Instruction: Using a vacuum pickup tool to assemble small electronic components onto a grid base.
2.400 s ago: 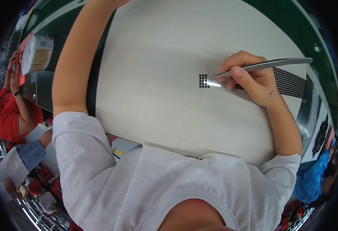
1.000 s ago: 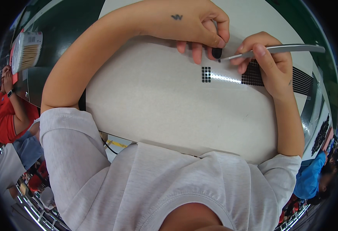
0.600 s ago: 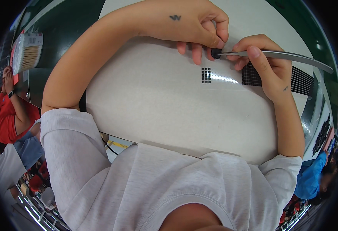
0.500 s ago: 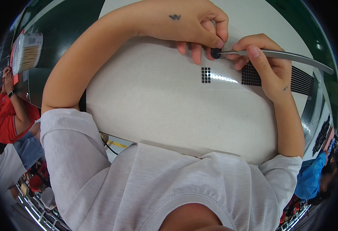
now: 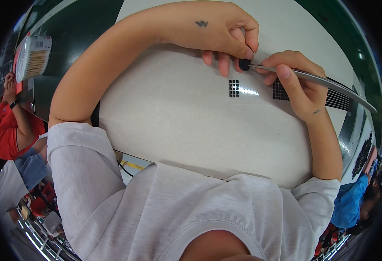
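Between the thumb and fingers of my left hand (image 5: 225, 30) is a small round black part (image 5: 244, 65), held above the work surface. My right hand (image 5: 299, 80) grips a pair of long metal tweezers (image 5: 321, 79), whose tips touch the black part. Just below my hands lies a clear sheet (image 5: 248, 90) with small black square pads (image 5: 233, 88) at its left end. More black pads (image 5: 280, 91) sit at its right, partly hidden by my right hand. What the tweezer tips hold, if anything, is too small to make out.
A pale board (image 5: 191, 130) covers the green table (image 5: 75, 39). At the far left stands a clear pack of cotton swabs (image 5: 35, 58). Black strips (image 5: 339, 100) lie beyond my right wrist, and a pile of black bits (image 5: 363, 156) is at the right edge. Other people are on both sides.
The tweezers have tilted, their rear end swinging down toward me. My right hand has turned with them and shifted slightly nearer. My left hand still holds the black part.
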`<state>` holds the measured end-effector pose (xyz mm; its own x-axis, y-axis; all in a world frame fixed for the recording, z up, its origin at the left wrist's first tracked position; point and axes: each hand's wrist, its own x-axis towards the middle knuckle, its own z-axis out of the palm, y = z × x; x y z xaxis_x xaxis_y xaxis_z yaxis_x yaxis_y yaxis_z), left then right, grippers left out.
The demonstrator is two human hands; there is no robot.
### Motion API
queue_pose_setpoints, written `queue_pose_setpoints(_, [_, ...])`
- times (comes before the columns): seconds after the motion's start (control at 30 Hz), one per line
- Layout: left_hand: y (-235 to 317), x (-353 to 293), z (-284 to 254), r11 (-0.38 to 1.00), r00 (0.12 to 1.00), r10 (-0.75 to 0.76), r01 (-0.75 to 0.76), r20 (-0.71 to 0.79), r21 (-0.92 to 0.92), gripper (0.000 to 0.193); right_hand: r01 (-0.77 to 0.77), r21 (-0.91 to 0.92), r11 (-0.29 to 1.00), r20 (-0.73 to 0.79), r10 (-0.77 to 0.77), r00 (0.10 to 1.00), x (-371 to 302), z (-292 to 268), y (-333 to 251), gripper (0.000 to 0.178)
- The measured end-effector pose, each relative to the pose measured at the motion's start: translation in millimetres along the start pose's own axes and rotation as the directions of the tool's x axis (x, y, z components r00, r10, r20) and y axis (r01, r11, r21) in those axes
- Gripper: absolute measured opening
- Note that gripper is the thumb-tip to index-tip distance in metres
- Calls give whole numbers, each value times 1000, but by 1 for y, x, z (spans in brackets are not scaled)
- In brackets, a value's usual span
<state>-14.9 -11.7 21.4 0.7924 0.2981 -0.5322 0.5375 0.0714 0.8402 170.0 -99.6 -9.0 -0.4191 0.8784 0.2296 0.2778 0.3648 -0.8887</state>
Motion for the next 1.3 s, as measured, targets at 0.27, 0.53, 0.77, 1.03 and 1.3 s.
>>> queue_pose_setpoints(0.27, [-2,1,0,1000,1000,2,-1,25,-15,13,57,-62,996,-4,-57,998,-1,1,2,13])
queue_pose_setpoints(0.53, [2,0,1,999,1000,27,-27,-9,32,15,49,-76,996,-19,-51,999,-2,-1,0,13])
queue_pose_setpoints(0.77, [2,0,2,999,1000,4,-4,7,43,14,105,-128,986,14,-104,994,-3,-2,2,13])
queue_pose_setpoints(1.03, [1,2,-2,1000,1000,-13,13,14,-19,12,-121,15,993,60,120,991,5,0,-3,20])
queue_pose_setpoints(1.3, [-11,-4,0,980,980,195,-197,45,39,18,-152,63,986,46,149,988,3,-4,-8,20])
